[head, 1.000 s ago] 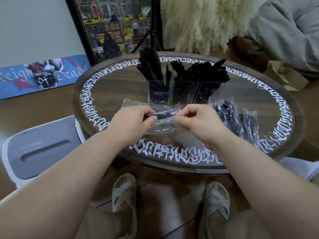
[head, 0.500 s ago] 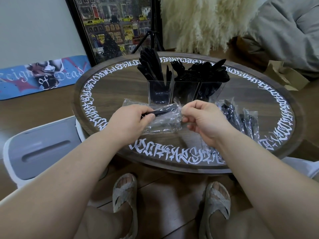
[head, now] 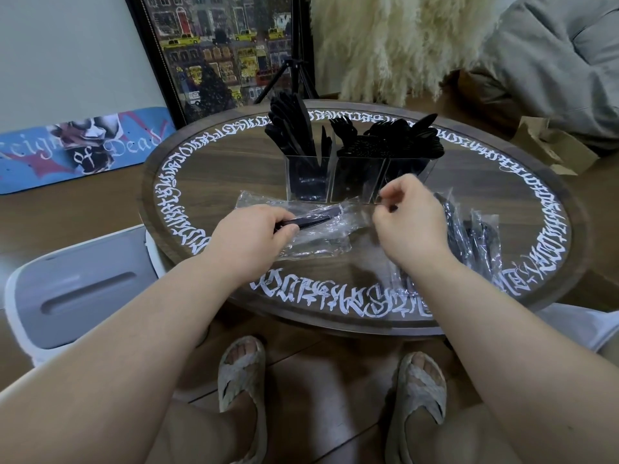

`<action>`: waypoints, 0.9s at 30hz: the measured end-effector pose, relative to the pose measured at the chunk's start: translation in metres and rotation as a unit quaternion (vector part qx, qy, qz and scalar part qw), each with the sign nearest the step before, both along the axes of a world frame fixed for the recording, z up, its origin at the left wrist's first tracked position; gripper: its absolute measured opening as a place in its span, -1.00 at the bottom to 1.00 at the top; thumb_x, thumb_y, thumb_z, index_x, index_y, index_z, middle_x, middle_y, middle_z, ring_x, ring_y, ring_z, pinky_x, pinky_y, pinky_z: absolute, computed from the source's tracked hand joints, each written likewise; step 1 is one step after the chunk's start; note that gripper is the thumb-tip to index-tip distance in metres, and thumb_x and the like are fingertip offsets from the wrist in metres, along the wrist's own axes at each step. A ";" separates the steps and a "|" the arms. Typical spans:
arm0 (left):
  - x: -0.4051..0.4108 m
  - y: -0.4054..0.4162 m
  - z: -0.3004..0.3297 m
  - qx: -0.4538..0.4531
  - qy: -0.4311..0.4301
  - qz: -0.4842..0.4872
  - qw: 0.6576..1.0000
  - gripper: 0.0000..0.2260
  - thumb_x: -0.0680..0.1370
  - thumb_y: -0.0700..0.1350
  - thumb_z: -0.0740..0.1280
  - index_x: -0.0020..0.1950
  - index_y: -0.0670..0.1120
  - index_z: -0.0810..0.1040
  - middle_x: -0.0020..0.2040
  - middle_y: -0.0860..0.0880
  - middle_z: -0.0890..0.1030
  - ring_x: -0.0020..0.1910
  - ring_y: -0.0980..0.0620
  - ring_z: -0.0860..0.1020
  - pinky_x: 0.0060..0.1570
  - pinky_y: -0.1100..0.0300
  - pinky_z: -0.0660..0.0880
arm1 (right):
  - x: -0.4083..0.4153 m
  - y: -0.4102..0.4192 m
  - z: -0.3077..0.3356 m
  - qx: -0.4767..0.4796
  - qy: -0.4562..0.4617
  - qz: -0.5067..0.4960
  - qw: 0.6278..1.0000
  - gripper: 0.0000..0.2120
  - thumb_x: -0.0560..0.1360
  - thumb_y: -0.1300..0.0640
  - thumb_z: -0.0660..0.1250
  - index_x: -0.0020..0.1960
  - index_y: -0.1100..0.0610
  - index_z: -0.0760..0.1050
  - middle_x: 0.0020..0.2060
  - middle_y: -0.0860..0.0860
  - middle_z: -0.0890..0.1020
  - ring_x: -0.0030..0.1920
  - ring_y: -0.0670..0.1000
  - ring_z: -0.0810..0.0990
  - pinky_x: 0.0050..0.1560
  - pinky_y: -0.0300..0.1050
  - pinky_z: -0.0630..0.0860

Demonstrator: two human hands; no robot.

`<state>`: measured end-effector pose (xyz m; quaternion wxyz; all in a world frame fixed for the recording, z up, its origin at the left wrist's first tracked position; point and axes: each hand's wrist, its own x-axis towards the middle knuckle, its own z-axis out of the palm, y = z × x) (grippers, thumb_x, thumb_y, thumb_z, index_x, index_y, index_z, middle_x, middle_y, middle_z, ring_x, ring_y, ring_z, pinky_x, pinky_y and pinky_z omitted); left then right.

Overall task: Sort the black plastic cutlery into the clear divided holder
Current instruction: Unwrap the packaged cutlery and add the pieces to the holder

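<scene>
The left hand [head: 251, 234] grips a wrapped black plastic utensil [head: 310, 220] lying left-right. The right hand [head: 407, 221] pinches the clear plastic wrapper [head: 330, 237] at its right end, just before the clear divided holder [head: 355, 177].

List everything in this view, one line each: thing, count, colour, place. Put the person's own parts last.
table: one, dark wood with white lettering round the rim, centre
divided holder: one, clear, three compartments, far middle of the table
loose cutlery: many, black, standing in the holder
wrapped cutlery pack: one, clear wrap with black pieces, between the hands
more wrapped packs: several, clear and black, on the table to the right
framed picture: one, dark frame, against the wall
skateboard deck: one, blue, on the floor at left
bin: one, white and grey, lower left
left hand: grips the pack
right hand: pinches the wrap's end
</scene>
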<state>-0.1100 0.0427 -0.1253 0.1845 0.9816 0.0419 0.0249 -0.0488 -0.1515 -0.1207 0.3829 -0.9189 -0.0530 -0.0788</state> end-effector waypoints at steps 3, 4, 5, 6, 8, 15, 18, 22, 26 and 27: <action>0.000 0.000 0.000 0.009 0.006 0.000 1.000 -0.72 0.63 0.04 0.17 0.26 0.02 0.54 0.07 0.01 0.60 -0.01 0.02 0.50 -0.05 0.14 0.43 | -0.005 0.000 0.007 0.050 -0.088 0.023 0.995 -0.90 0.47 0.23 0.31 -0.09 0.04 0.50 -0.20 -0.06 0.55 -0.24 -0.12 0.46 -0.21 -0.30 0.36; 0.000 -0.001 -0.001 0.008 0.005 -0.001 1.000 -0.72 0.62 0.04 0.18 0.26 0.01 0.54 0.07 0.01 0.60 -0.03 0.04 0.49 -0.05 0.14 0.43 | -0.008 0.003 0.008 0.057 -0.081 0.049 0.994 -0.91 0.47 0.22 0.32 -0.11 0.05 0.53 -0.26 -0.11 0.56 -0.28 -0.15 0.47 -0.23 -0.35 0.38; -0.001 -0.001 -0.001 0.003 0.002 -0.001 1.000 -0.73 0.62 0.04 0.19 0.26 0.01 0.54 0.07 0.01 0.60 -0.04 0.06 0.48 -0.06 0.16 0.42 | -0.011 0.005 0.008 0.040 -0.058 0.073 0.995 -0.91 0.48 0.21 0.31 -0.13 0.05 0.56 -0.30 -0.14 0.57 -0.29 -0.16 0.49 -0.24 -0.38 0.39; -0.001 -0.002 0.000 -0.003 -0.003 0.001 1.000 -0.73 0.62 0.04 0.20 0.26 0.01 0.53 0.08 0.02 0.60 -0.03 0.07 0.48 -0.06 0.19 0.40 | -0.012 0.007 0.005 0.007 -0.025 0.091 0.995 -0.89 0.50 0.20 0.30 -0.15 0.06 0.58 -0.32 -0.15 0.58 -0.28 -0.16 0.52 -0.24 -0.38 0.40; -0.001 -0.004 0.001 -0.014 -0.017 0.003 1.000 -0.72 0.60 0.05 0.23 0.28 0.02 0.51 0.11 0.04 0.60 0.04 0.06 0.51 -0.05 0.24 0.37 | -0.012 0.008 0.001 -0.029 0.038 0.104 0.993 -0.81 0.53 0.19 0.24 -0.17 0.12 0.61 -0.33 -0.10 0.62 -0.27 -0.09 0.56 -0.25 -0.31 0.43; -0.004 -0.007 0.001 -0.030 -0.043 -0.013 0.999 -0.79 0.62 0.03 0.19 0.19 0.05 0.53 -0.03 0.09 0.63 -0.04 0.05 0.55 -0.10 0.16 0.41 | -0.010 0.011 0.002 0.143 0.161 0.077 0.973 -0.78 0.53 0.24 0.23 -0.22 0.24 0.59 -0.37 0.01 0.60 -0.36 -0.08 0.46 -0.32 -0.24 0.44; -0.003 -0.007 0.001 -0.019 -0.045 -0.023 0.999 -0.80 0.62 0.02 0.19 0.16 0.05 0.55 -0.11 0.12 0.61 -0.14 0.10 0.51 -0.17 0.20 0.34 | -0.010 0.011 0.000 0.189 0.199 0.072 0.959 -0.79 0.55 0.25 0.25 -0.20 0.12 0.59 -0.22 0.04 0.65 -0.35 -0.10 0.50 -0.38 -0.33 0.43; -0.003 -0.008 0.001 -0.008 -0.043 -0.029 0.999 -0.78 0.62 0.02 0.18 0.18 0.06 0.56 -0.16 0.14 0.57 -0.18 0.11 0.48 -0.20 0.21 0.31 | -0.006 0.010 -0.003 0.237 0.245 0.067 0.938 -0.83 0.56 0.23 0.25 -0.14 0.11 0.58 -0.23 0.07 0.65 -0.36 -0.08 0.51 -0.37 -0.26 0.40; -0.002 -0.009 0.000 -0.019 -0.037 -0.034 0.999 -0.75 0.64 0.00 0.14 0.27 0.08 0.49 -0.07 0.10 0.64 -0.09 0.05 0.55 -0.13 0.18 0.37 | -0.006 0.011 -0.005 0.282 0.282 0.079 0.914 -0.85 0.56 0.22 0.28 -0.13 0.13 0.60 -0.30 0.02 0.62 -0.40 -0.08 0.50 -0.40 -0.25 0.41; -0.003 -0.009 0.000 -0.023 -0.037 -0.035 0.998 -0.73 0.64 0.00 0.13 0.30 0.08 0.47 -0.05 0.09 0.65 -0.08 0.04 0.56 -0.11 0.16 0.39 | -0.006 0.011 -0.005 0.286 0.288 0.084 0.910 -0.85 0.56 0.22 0.28 -0.13 0.13 0.61 -0.29 0.02 0.62 -0.40 -0.09 0.50 -0.39 -0.24 0.41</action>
